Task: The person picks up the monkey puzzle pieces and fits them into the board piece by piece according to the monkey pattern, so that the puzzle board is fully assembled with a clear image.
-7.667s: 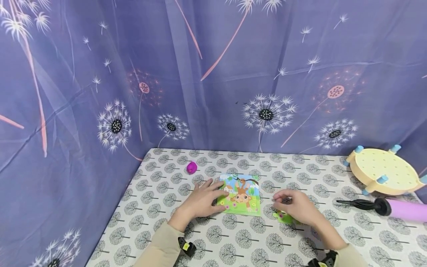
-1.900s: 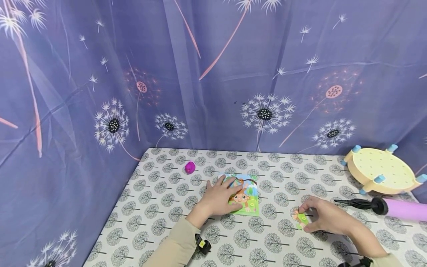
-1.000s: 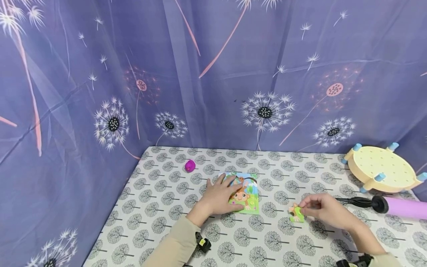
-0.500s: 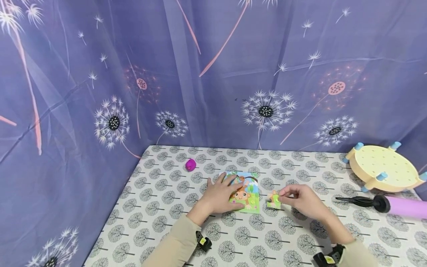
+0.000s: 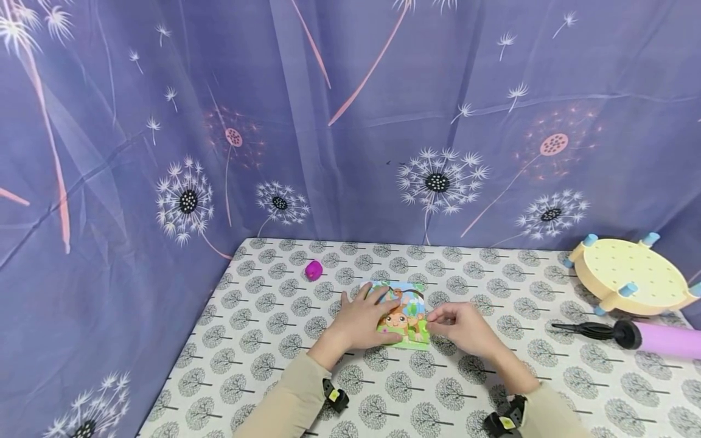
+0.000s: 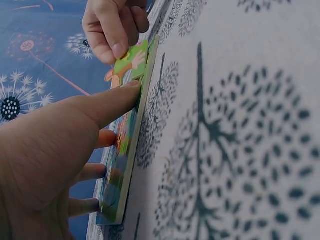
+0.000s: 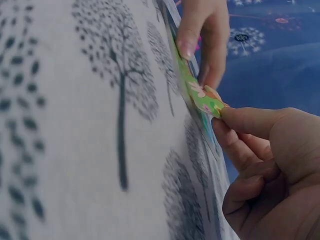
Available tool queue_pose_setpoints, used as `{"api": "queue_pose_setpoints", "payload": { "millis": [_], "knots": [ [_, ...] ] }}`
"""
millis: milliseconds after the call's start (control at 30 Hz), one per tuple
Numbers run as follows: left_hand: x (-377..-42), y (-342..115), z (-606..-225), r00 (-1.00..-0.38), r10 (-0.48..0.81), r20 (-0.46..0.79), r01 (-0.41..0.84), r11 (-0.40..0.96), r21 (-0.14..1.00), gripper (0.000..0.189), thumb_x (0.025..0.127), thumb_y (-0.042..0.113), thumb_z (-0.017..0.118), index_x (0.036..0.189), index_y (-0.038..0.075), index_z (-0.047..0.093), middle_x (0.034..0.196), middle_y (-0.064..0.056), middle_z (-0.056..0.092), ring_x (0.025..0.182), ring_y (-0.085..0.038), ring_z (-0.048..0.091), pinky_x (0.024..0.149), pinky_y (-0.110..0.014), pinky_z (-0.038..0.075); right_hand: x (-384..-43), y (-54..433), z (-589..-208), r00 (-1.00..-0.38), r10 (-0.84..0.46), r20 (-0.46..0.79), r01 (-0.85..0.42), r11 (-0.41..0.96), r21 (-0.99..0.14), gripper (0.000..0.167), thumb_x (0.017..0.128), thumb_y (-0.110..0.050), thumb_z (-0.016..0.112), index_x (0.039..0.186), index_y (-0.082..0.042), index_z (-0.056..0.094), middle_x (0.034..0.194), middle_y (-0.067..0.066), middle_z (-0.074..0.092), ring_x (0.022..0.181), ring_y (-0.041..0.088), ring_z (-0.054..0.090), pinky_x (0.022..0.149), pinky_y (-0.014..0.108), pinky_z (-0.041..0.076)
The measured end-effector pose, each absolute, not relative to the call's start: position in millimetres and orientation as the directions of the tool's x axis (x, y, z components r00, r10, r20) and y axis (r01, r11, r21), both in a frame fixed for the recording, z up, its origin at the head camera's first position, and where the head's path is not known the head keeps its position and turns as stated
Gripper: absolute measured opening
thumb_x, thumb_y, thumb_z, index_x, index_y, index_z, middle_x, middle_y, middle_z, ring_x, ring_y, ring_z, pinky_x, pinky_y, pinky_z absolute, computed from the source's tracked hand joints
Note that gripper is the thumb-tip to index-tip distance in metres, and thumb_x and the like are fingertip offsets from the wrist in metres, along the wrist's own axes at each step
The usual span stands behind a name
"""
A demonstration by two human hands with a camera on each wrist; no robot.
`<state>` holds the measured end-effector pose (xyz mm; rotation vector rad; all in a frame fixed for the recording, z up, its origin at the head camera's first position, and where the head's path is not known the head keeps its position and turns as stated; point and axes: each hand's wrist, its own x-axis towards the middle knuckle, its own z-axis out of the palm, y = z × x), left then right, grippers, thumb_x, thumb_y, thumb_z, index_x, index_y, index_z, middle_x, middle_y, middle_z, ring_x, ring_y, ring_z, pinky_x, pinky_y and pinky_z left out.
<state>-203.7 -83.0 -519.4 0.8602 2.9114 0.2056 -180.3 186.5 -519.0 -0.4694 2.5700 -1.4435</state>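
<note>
A square jigsaw puzzle (image 5: 413, 296) with a monkey picture lies on the table in the head view. My left hand (image 5: 350, 322) rests over its left half with fingers spread, hiding part of the picture. At the lower right corner, my right hand (image 5: 465, 328) pinches a green puzzle piece (image 5: 419, 328) between thumb and fingers. Seen from the left wrist, this puzzle piece (image 6: 132, 60) is tilted above the board, just beyond my left thumb. The right wrist view shows the piece (image 7: 206, 101) overlapping the board's edge, its outer end gripped at my right fingertips.
A small purple object (image 5: 314, 270) sits behind and left of the puzzle. At the right are an upturned yellow stool (image 5: 630, 277) with blue-tipped legs and a pink tube with a black nozzle (image 5: 665, 339). A purple curtain (image 5: 350, 152) hangs behind the table.
My right hand has picked the puzzle piece up from the table at the right and carried it left to the puzzle's lower right corner. My left hand moved farther onto the puzzle, then stayed there.
</note>
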Motion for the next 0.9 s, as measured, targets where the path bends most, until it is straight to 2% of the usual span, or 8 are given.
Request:
{"api": "queue_pose_setpoints", "payload": {
  "millis": [367,567,900],
  "knots": [
    [-203,-81,-520,-0.842,0.537,-0.054,0.527,0.840,0.131,0.084,0.088,0.085,0.049,0.158,0.038,0.045,0.169,-0.001,0.029,0.153,-0.042,0.025,0.105,-0.084,0.027,-183,170,-523,-0.945,-0.325,-0.020,-0.155,0.502,-0.851,0.011,0.089,-0.016,0.082,0.097,-0.010,0.076,0.085,-0.003,0.073,0.077,0.016,0.068,0.071,0.027,0.056],
    [-203,-78,-521,-0.850,0.525,-0.049,0.517,0.848,0.118,0.083,0.088,0.084,0.050,0.158,0.039,0.044,0.169,0.000,0.030,0.153,-0.041,0.026,0.106,-0.084,0.027,-183,169,-522,-0.950,-0.312,-0.030,-0.143,0.515,-0.845,0.012,0.089,-0.017,0.082,0.098,-0.010,0.077,0.086,-0.004,0.073,0.078,0.015,0.067,0.072,0.027,0.055],
    [-204,-79,-521,-0.850,0.525,-0.050,0.514,0.846,0.140,0.083,0.087,0.083,0.055,0.157,0.039,0.046,0.168,0.000,0.032,0.153,-0.041,0.027,0.105,-0.084,0.028,-185,169,-526,-0.943,-0.332,0.000,-0.205,0.582,-0.787,0.009,0.090,-0.016,0.081,0.099,-0.013,0.081,0.089,-0.007,0.070,0.082,0.010,0.066,0.076,0.026,0.058]
  ]
}}
